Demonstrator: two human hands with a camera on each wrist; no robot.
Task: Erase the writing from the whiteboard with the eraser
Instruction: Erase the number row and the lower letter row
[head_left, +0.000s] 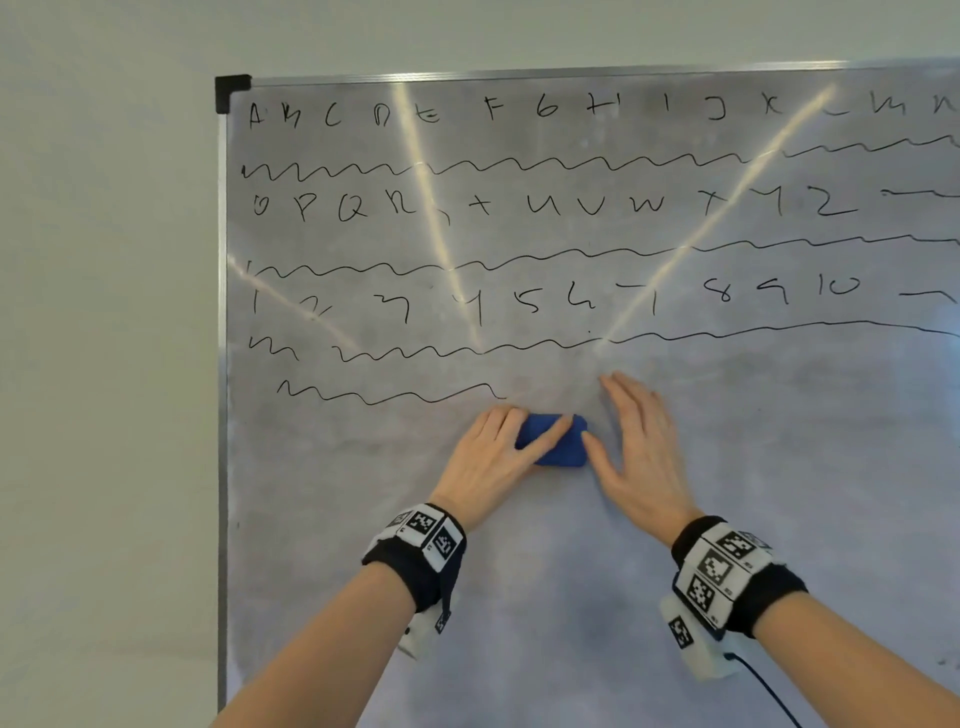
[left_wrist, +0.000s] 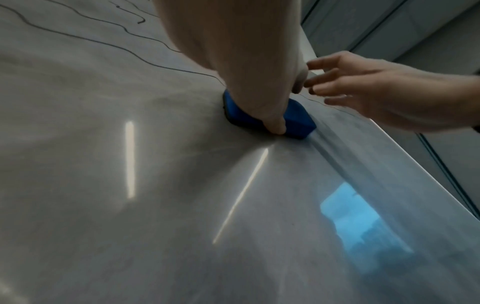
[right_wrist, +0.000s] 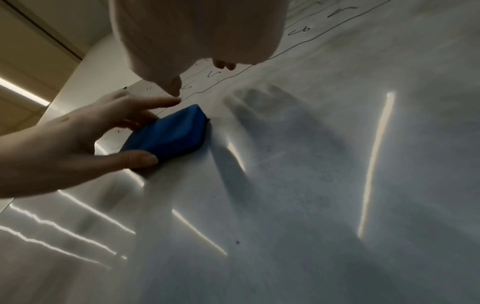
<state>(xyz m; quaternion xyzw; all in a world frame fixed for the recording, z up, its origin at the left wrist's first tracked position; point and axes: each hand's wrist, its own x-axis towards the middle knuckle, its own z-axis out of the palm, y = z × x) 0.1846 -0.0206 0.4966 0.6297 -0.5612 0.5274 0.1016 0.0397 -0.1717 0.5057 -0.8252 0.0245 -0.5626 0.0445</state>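
Fingers (head_left: 501, 423) of the left hand (head_left: 491, 462) curl around the blue eraser (head_left: 558, 441), thumb across its face, pinning it flat to the whiteboard (head_left: 519, 597) just below the lowest wavy line (head_left: 384, 395). Right of the eraser, the right hand (head_left: 641, 452) lies spread, fingers straight, thumb tip nearly touching the eraser's edge.

From the left wrist, the thumb (left_wrist: 272, 123) presses the eraser (left_wrist: 298, 121) down; beyond it the right hand (left_wrist: 384, 96) hangs loose and holds nothing.

From the right wrist, the left hand (right_wrist: 64, 148) pinches the eraser (right_wrist: 171, 133) between thumb and fingers, below the rows of writing (right_wrist: 298, 30).
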